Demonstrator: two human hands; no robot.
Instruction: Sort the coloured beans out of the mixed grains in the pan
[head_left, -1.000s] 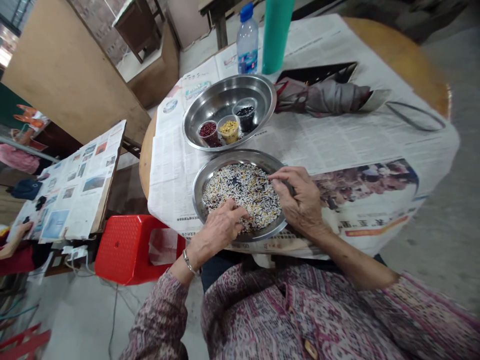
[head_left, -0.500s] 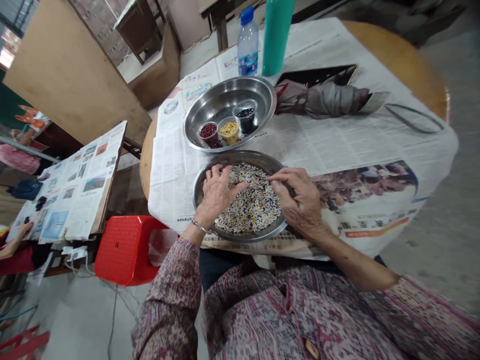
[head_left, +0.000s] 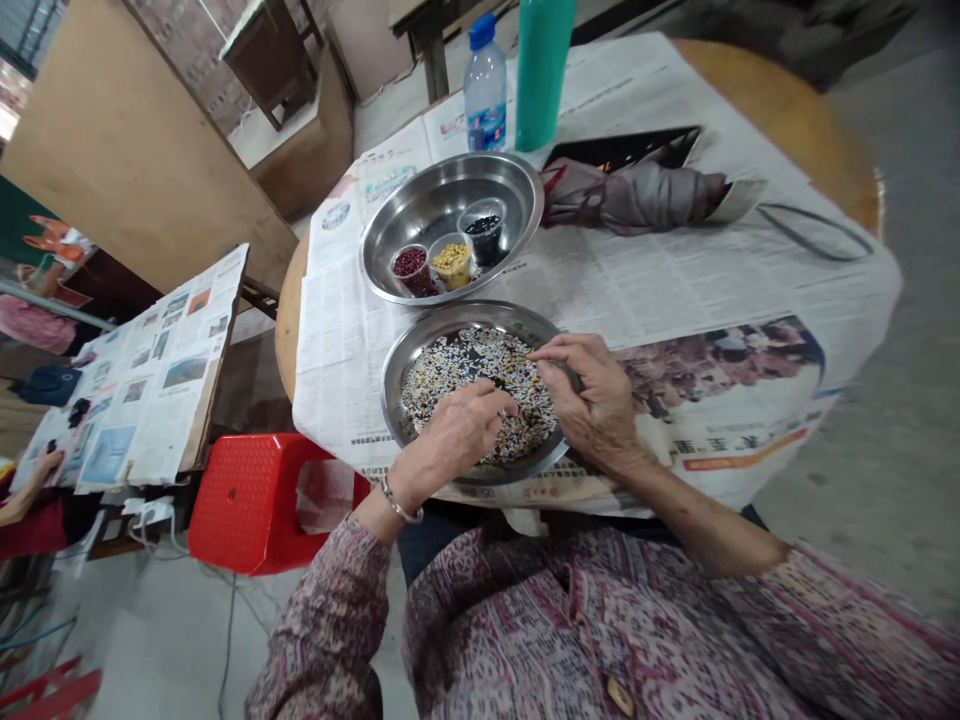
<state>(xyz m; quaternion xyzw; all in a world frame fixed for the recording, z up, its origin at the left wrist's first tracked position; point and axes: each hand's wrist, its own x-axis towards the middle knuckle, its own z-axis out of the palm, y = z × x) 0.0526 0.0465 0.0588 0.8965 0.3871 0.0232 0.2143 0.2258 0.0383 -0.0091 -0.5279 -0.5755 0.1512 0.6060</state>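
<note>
A steel pan (head_left: 405, 345) full of mixed rice and beans (head_left: 450, 365) sits at the near edge of the newspaper-covered round table (head_left: 750, 130). My left hand (head_left: 454, 440) rests over the near part of the grain heap, fingers curled and pinched together on grains too small to name. My right hand (head_left: 589, 400) lies on the pan's right rim, fingertips pinched at the grain. Behind it a second steel pan (head_left: 442, 195) holds three small cups: red beans (head_left: 409, 265), yellow grains (head_left: 451, 259) and black beans (head_left: 482, 227).
A water bottle (head_left: 484, 85) and a green flask (head_left: 541, 65) stand at the back. A folded grey umbrella (head_left: 637, 195) lies to the right of the far pan. A red plastic stool (head_left: 259, 500) stands left of the table, and another person's hand (head_left: 41, 470) shows at a newspaper-covered board (head_left: 142, 370).
My left hand swept from the near edge of the grain up to the pan's left side, then came back to the middle near part with fingers pinched. My right hand barely moved.
</note>
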